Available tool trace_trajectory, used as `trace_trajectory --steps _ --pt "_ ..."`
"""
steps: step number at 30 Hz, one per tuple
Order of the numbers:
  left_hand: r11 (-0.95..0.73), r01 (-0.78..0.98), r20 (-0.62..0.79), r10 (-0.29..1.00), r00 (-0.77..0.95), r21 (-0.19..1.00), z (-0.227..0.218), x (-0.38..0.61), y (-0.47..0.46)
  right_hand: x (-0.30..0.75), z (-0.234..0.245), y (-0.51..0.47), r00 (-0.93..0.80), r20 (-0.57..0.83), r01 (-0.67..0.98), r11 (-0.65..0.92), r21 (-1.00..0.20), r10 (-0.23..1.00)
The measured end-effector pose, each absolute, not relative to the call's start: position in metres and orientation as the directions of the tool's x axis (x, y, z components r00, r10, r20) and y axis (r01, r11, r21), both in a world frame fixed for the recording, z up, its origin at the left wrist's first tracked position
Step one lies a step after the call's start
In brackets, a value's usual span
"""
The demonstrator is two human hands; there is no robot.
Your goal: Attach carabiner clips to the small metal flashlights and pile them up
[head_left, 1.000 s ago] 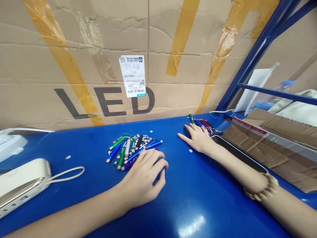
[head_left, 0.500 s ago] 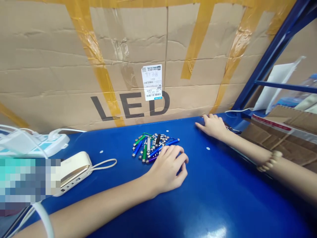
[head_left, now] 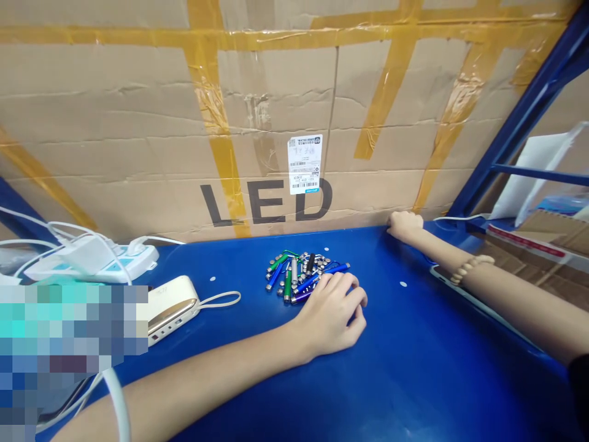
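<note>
8 metal tubes in 1 pile, 2 hands at the table

I count 2 green, 3 blue, 1 grey, 1 black and 1 purple, though my left hand hides part of the pile. It lies nearer the table's far edge than its near edge. 1 green clip sits at the back; metal discs lie among the tubes, too small for me to count.

My left hand curls over the pile's near right side; I cannot tell whether it grasps anything. My right hand is balled up at the far edge, toward the far right corner, and I cannot tell whether anything is inside it. 1 bracelet circles that wrist.

1 large cardboard box stands along the far edge, bearing 1 white label. 1 smaller carton is at the right edge. I cannot see into either.

Toward the left end I have 1 power bank and, beyond it, 1 power strip.
</note>
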State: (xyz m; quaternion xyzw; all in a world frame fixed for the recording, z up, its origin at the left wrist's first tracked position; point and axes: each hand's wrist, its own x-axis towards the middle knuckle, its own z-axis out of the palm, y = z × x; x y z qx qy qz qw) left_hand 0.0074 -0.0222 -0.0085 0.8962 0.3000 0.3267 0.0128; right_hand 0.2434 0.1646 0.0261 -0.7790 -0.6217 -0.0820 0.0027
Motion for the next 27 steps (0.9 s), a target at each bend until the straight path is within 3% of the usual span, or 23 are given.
trace_trajectory --steps 4,8,12,15,16,17,19,22,25,27 --pt "-0.817 0.525 0.575 0.555 0.601 0.24 -0.008 0.007 -0.022 0.241 0.029 0.159 0.129 0.119 0.991 -0.123 -0.054 0.985" --pt "-0.802 0.532 0.558 0.581 0.592 0.271 -0.005 0.007 -0.022 0.226 0.034 0.146 -0.048 0.169 0.965 0.089 -0.248 0.984" --pt "-0.772 0.535 0.568 0.625 0.536 0.344 -0.002 0.008 -0.022 0.202 0.044 0.113 -0.234 0.225 0.815 0.317 -0.485 0.946" --pt "-0.734 0.544 0.594 0.665 0.452 0.407 -0.001 0.007 -0.021 0.183 0.048 0.075 -0.356 0.172 0.632 0.372 -0.68 0.919" --pt "-0.731 0.542 0.603 0.667 0.438 0.415 -0.001 0.007 -0.021 0.178 0.048 0.063 -0.413 0.098 0.423 0.286 -0.86 0.906" --pt "-0.736 0.537 0.613 0.66 0.435 0.411 0.0 0.006 -0.021 0.175 0.047 0.05 -0.459 0.024 0.258 0.159 -0.953 0.888" --pt "-0.78 0.508 0.652 0.604 0.458 0.365 0.003 0.006 -0.023 0.171 0.044 0.03 -0.508 -0.05 0.086 -0.007 -0.996 0.86" --pt "-0.884 0.423 0.747 0.415 0.519 0.197 0.009 0.005 -0.028 0.176 0.04 0.01 -0.572 -0.102 0.033 -0.101 -0.994 0.814" --pt "-0.964 0.264 0.822 0.13 0.555 -0.026 0.011 0.002 -0.042 0.187 0.04 0.001 -0.546 -0.146 0.048 -0.143 -0.988 0.825" --pt "-0.975 0.219 0.814 0.093 0.574 -0.043 0.008 -0.004 -0.056 0.194 0.04 -0.002 -0.474 -0.173 0.021 -0.186 -0.982 0.863"
